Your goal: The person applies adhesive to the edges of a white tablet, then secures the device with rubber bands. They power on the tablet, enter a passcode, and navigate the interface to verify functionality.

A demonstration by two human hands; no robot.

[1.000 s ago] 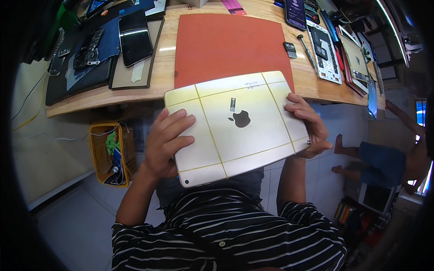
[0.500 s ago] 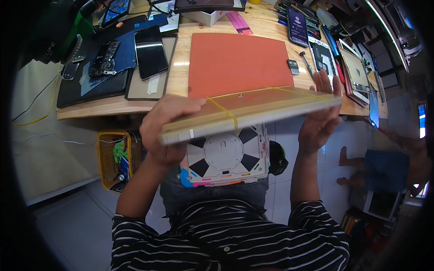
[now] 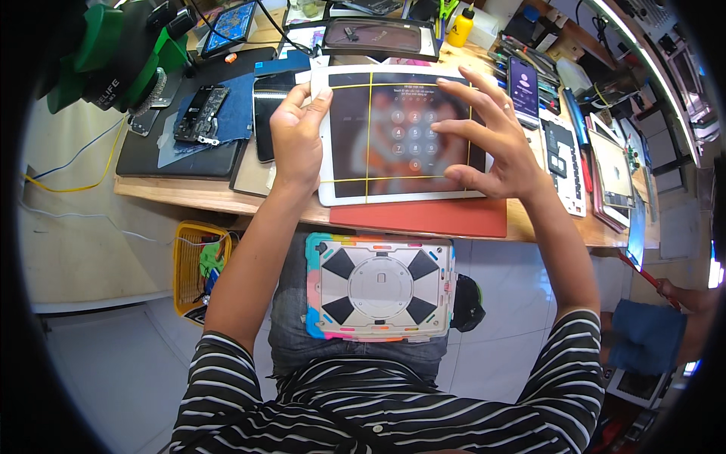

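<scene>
A white-framed tablet (image 3: 344,151) is held up over the near edge of the bench, its lit screen facing me with a round-key number pad. Yellow rubber bands (image 3: 368,125) run across and down it. My left hand (image 3: 297,144) grips its left edge, thumb on the front frame. Over the right side of the screen, my right hand (image 3: 503,147) has its fingers spread; whether the fingertips touch the glass I cannot tell. Beneath the tablet shows an orange-red mat (image 3: 446,219). On my lap lies a pale tablet case (image 3: 382,284) with a round centre plate and multicoloured edges.
A green and black microscope (image 3: 98,72) stands at the left, near a circuit board (image 3: 198,113) on a blue cloth. At right lie a lit phone (image 3: 522,83), tools and opened tablets (image 3: 609,170). A yellow basket (image 3: 181,268) sits below; another person (image 3: 646,333) is at far right.
The tablet has gone from nearly edge-on above my lap to screen-facing-me, farther forward over the mat. My right hand has moved from its right edge to over the screen.
</scene>
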